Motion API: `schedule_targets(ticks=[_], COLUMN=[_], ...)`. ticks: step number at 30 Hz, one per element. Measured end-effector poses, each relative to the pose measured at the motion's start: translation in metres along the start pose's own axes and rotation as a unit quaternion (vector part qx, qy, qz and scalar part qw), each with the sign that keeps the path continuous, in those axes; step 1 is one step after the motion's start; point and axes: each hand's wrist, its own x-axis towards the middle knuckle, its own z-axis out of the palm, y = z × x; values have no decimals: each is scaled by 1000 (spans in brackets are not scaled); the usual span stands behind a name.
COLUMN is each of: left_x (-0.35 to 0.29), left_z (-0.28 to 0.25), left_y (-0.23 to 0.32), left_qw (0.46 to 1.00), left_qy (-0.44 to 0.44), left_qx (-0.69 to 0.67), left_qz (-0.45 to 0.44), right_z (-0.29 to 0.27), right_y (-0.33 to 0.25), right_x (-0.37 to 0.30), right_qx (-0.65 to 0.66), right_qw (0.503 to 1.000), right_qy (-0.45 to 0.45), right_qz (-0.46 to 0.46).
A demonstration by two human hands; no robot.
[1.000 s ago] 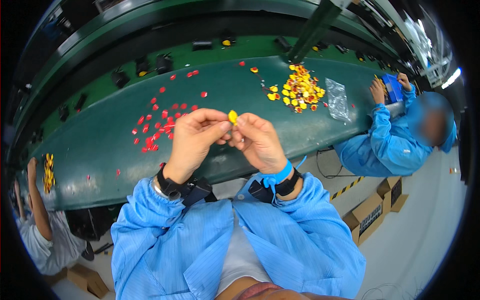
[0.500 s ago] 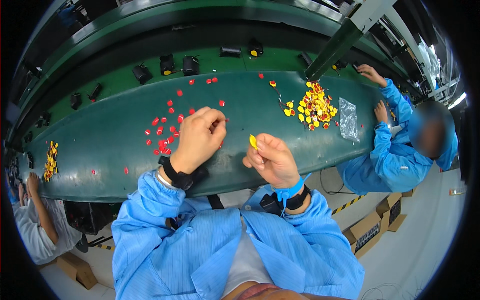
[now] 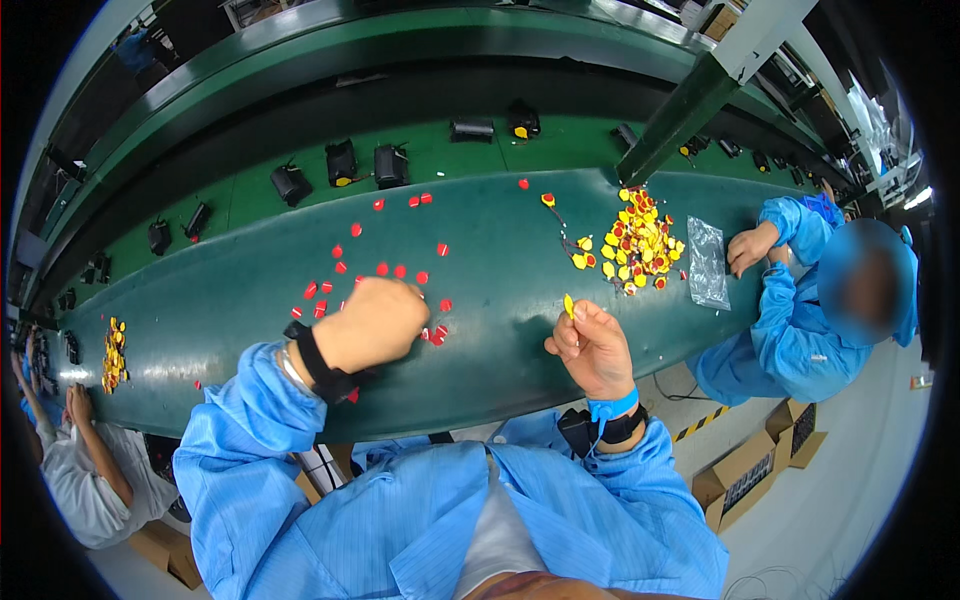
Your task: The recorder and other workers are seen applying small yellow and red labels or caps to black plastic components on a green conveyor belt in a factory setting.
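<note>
My right hand (image 3: 600, 362) is raised over the near side of the green table, pinching a small yellow tab (image 3: 569, 306) upright between thumb and fingertips. To its left, my left hand (image 3: 368, 325) is curled palm-down low over loose red pieces (image 3: 400, 271), slightly blurred by motion. Its fingertips are turned away, so whatever they hold is hidden. Small flat red pieces (image 3: 311, 290) lie scattered around and beyond that hand. Beyond my right hand sits a heap of yellow tabs (image 3: 640, 240), many with red centres, and a few with dark leads lie beside it.
A clear plastic bag (image 3: 708, 264) lies right of the heap. Black devices (image 3: 391, 166) stand along the green strip (image 3: 240, 200) behind the table. A green post (image 3: 680, 118) rises at the back right. Co-workers sit at both sides; another yellow pile (image 3: 114, 355) lies far left.
My left hand has moved left and nearer me, fingers curled down. My right hand has shifted right with the yellow tab. The right-hand co-worker's hand has come back from the strip to the table.
</note>
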Motion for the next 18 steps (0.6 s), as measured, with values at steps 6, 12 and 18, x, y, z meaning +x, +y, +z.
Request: schedule_targets(ticks=[6, 12, 18], left_x=[74, 160, 153], left_z=[-37, -19, 1], left_y=[-71, -107, -54], left_qw=[951, 911, 947], left_qy=[141, 40, -81], left_qx=[-214, -332, -292], left_qz=[-174, -243, -108], right_z=[-9, -31, -47], right_y=[-1, -3, -12], right_x=[8, 4, 5], right_qx=[22, 48, 47], right_qw=[1000, 998, 997], right_qy=[11, 47, 65], right_qz=[8, 15, 11])
